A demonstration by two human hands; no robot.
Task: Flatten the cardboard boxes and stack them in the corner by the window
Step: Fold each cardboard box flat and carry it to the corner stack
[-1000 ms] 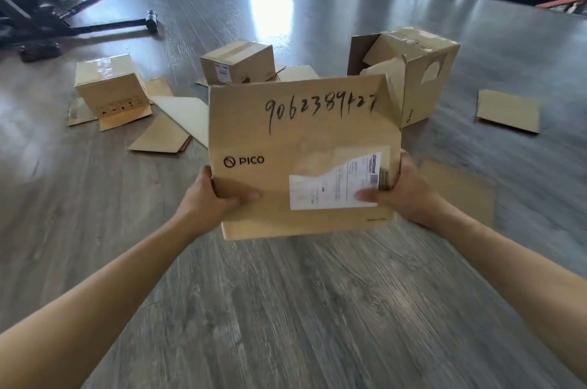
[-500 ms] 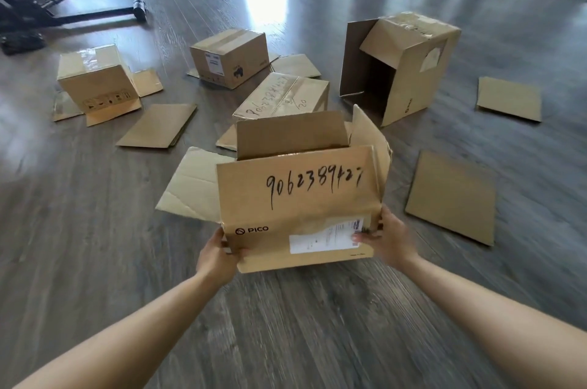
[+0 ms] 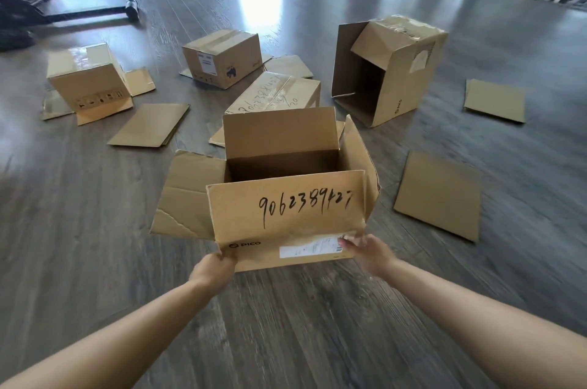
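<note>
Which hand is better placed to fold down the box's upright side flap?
Right. The right hand grips the box at the corner just below that upright flap; the left hand holds the far corner.

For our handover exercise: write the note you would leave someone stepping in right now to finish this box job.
Left hand grips the near lower left corner of the open numbered box; right hand grips its near right edge by the label.
That box has its flaps up and is not flattened.
Four more boxes stand unflattened on the floor, including the tall open box.
Loose flat sheets lie scattered.
Left: flatten every box, then stack all by the window; no stack is in view.
</note>
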